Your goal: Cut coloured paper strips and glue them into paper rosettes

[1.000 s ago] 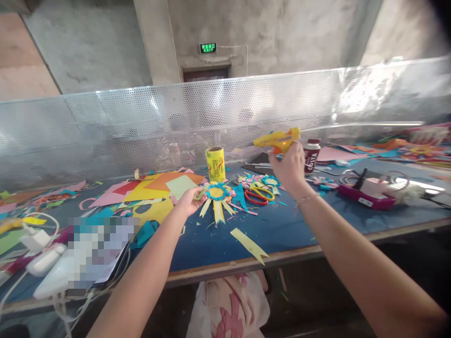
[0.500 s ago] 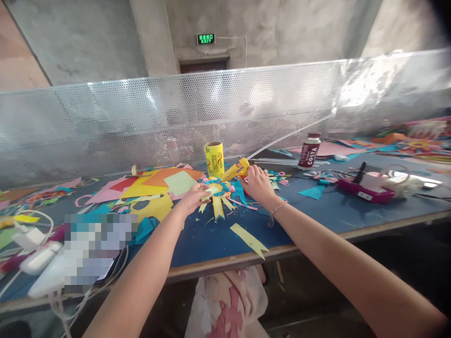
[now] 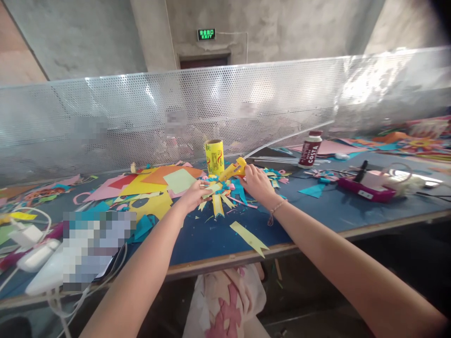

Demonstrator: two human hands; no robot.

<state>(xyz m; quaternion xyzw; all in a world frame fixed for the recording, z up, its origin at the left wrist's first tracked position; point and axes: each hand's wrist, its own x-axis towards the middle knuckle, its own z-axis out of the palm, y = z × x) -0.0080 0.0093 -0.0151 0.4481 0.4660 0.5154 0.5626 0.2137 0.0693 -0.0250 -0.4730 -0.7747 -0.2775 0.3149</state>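
My right hand (image 3: 256, 183) is closed round a yellow glue gun (image 3: 233, 169), whose nozzle points down and left at a paper rosette (image 3: 218, 194). The rosette is yellow and blue with ribbon tails and lies on the blue table (image 3: 317, 213). My left hand (image 3: 193, 195) pinches the rosette's left edge and lifts a yellow flap of it. The two hands are close together over the rosette.
Coloured paper sheets (image 3: 155, 184) lie to the left, with a yellow tape roll (image 3: 214, 157) behind. A brown bottle (image 3: 310, 149) and a magenta device (image 3: 368, 188) stand to the right. A loose yellow ribbon strip (image 3: 249, 238) lies near the front edge. White adapters and cables (image 3: 33, 246) sit far left. A perforated metal screen (image 3: 225, 112) backs the table.
My right hand brought the glue gun down from mid-air at the right to the rosette. The left hand stayed on the rosette and lifted its edge slightly.
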